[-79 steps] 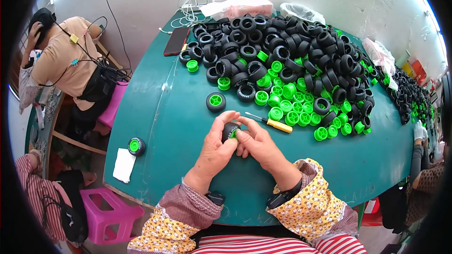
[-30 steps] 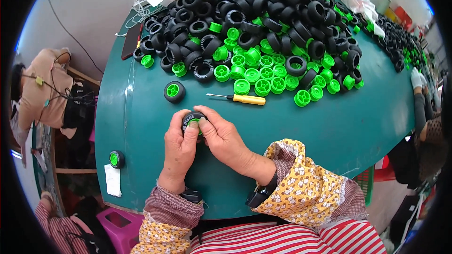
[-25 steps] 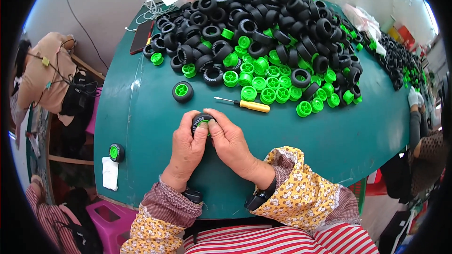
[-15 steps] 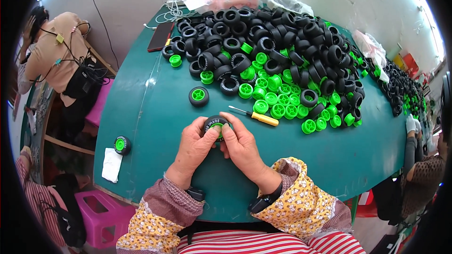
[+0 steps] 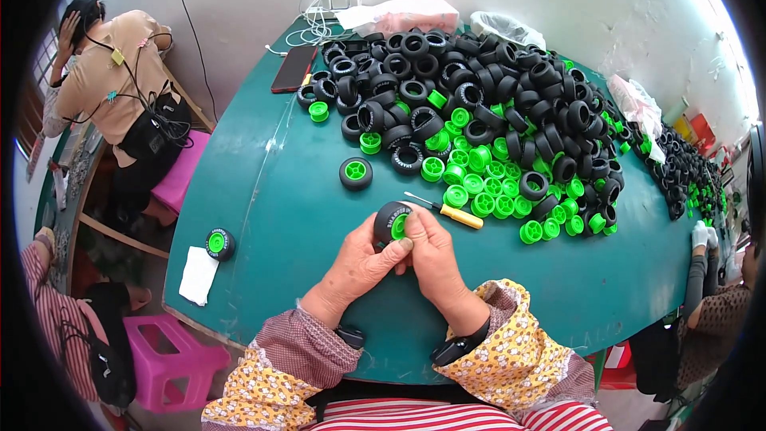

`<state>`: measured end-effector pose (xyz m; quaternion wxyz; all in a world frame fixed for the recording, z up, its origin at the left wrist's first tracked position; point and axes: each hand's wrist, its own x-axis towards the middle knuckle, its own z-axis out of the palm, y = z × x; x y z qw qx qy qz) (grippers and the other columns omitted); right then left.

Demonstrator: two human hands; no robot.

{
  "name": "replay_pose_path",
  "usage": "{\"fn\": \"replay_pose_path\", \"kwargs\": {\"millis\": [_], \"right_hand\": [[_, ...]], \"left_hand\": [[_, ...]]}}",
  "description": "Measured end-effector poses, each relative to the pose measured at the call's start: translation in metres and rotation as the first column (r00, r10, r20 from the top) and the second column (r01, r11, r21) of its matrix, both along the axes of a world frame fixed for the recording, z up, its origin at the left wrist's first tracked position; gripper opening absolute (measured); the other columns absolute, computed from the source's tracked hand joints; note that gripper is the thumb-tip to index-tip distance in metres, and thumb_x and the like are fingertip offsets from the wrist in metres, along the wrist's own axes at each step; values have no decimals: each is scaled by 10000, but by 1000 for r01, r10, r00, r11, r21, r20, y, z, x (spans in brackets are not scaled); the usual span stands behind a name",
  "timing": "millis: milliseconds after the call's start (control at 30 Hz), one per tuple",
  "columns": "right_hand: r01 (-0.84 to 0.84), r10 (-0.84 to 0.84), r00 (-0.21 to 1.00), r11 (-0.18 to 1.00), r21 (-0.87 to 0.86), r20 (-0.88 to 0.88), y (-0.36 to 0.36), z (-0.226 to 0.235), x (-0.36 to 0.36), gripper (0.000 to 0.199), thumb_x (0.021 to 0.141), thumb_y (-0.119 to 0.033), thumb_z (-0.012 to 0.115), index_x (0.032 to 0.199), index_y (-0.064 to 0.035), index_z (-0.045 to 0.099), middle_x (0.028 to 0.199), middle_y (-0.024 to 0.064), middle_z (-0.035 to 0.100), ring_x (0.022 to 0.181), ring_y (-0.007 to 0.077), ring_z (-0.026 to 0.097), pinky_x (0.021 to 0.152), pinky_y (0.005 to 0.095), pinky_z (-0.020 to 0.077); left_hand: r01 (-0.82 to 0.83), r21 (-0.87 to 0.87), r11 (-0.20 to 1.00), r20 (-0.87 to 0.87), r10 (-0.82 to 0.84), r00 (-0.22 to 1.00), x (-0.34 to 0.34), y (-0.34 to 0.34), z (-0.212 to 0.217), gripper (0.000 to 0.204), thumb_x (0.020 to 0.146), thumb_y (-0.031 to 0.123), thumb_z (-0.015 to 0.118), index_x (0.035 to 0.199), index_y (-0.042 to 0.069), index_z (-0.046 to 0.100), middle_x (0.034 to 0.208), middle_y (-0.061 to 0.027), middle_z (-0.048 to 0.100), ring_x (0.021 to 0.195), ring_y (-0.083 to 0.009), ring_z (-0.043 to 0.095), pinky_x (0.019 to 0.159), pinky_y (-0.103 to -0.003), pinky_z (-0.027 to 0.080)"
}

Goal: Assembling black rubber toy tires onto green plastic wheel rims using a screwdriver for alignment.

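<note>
A black toy tyre [image 5: 386, 218] with a green hub [image 5: 399, 227] inside it is gripped between both hands over the near part of the table. My left hand [image 5: 361, 270] wraps round the tyre's left and near side, thumb stretched toward the hub. My right hand [image 5: 437, 259] closes on the right side, its thumb pressed at the hub's edge. Their fingers hide the wheel's lower part. Just beyond them lies a screwdriver [image 5: 460, 216] with a yellow handle. A fitted wheel [image 5: 356, 173] rests farther left, and another [image 5: 218, 244] sits near the left edge.
A big heap of black tyres [image 5: 511, 84] and loose green hubs [image 5: 495, 191] covers the far side of the green table [image 5: 271, 191]. White tissue [image 5: 199, 275] lies at left, a phone [image 5: 294, 69] at the back. Other people sit on both sides; a pink stool [image 5: 171, 359] stands at lower left.
The wheel has been tilted in my hands, its green hub now facing more to the right. My thumbs have shifted on it. The whole view has swung slightly, moving the table rightward and down.
</note>
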<state>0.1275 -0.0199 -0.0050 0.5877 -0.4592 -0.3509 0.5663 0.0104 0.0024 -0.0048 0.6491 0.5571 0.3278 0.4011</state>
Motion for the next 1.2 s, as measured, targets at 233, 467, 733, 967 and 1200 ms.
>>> {"fn": "replay_pose_path", "kwargs": {"millis": [233, 467, 733, 967, 1200], "right_hand": [[-205, 178, 918, 978, 39, 354, 1, -8, 16, 269, 904, -215, 457, 1112, -60, 525, 618, -5, 494, 474, 39, 432, 414, 191, 352], [-148, 26, 893, 960, 240, 450, 1, -12, 12, 276, 891, -191, 480, 1111, -34, 534, 719, 38, 569, 587, 69, 510, 526, 215, 427], [-192, 134, 916, 974, 121, 379, -6, 6, 12, 276, 872, -144, 505, 1134, -62, 531, 724, 23, 562, 530, 61, 468, 485, 206, 405], [-327, 297, 893, 944, 34, 338, -1, 2, 17, 255, 859, -110, 509, 1110, -90, 550, 707, 35, 567, 518, 64, 471, 470, 214, 401], [-73, -141, 824, 934, 349, 549, -5, -12, 3, 198, 860, -113, 509, 1041, -57, 567, 704, 95, 581, 548, 96, 527, 498, 244, 423]], "left_hand": [[-305, 38, 952, 17, 305, 952, -5, 3, 14, 250, 808, 129, 582, 1012, 14, 495, 803, -34, 559, 681, -95, 539, 592, -216, 450], [-16, 349, 937, -439, 179, 881, -7, 3, 9, 347, 743, 138, 588, 1049, 28, 466, 840, -159, 588, 740, -238, 600, 656, -307, 473], [12, 172, 985, -376, 54, 925, -11, 6, 15, 377, 687, 113, 590, 1033, 17, 476, 797, -33, 525, 699, -93, 497, 623, -239, 434], [108, 81, 991, -344, -74, 936, -16, 8, 14, 376, 659, 79, 578, 1015, 14, 475, 787, 16, 488, 691, -55, 451, 594, -199, 402], [101, 107, 989, -295, -66, 953, -11, 9, 2, 364, 667, 80, 566, 1017, 25, 479, 768, 15, 488, 669, -41, 459, 569, -188, 401]]}}
